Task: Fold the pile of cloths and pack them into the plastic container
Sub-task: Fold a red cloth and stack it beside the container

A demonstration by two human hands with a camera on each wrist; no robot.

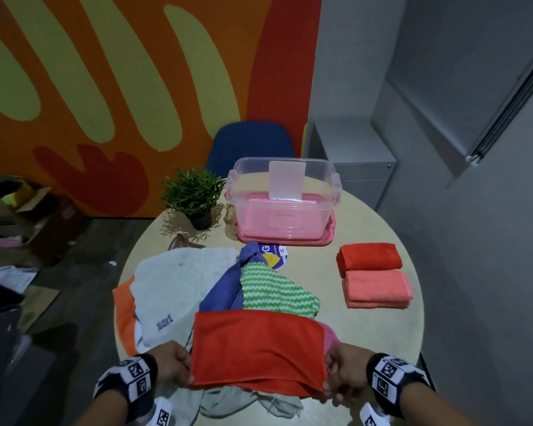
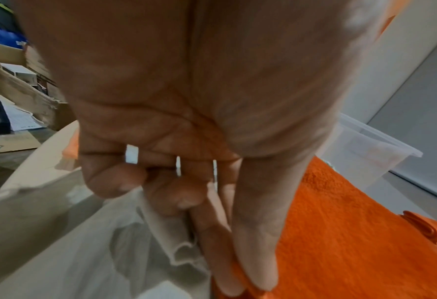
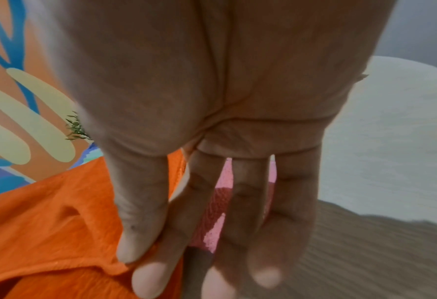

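A red-orange cloth [image 1: 259, 345] is stretched flat over the near edge of the round table [image 1: 382, 327]. My left hand [image 1: 179, 368] pinches its near left corner and my right hand [image 1: 336, 379] pinches its near right corner. In the left wrist view the left hand [image 2: 245, 283] has thumb and forefinger on the cloth [image 2: 340, 232]. The right hand [image 3: 141, 267] pinches the cloth's edge [image 3: 59, 222] the same way. Behind lies a pile: a white cloth [image 1: 179, 281], a blue one [image 1: 225, 287], a green-striped one [image 1: 274, 290]. The clear plastic container [image 1: 285, 192] stands at the far side.
Folded red [image 1: 368, 256] and salmon [image 1: 377, 287] cloths lie on the table's right side. The container stands on a pink lid [image 1: 285, 238]. A potted plant [image 1: 194, 195] is to its left and a blue chair [image 1: 250, 142] behind. Cardboard boxes [image 1: 37, 216] are on the floor at left.
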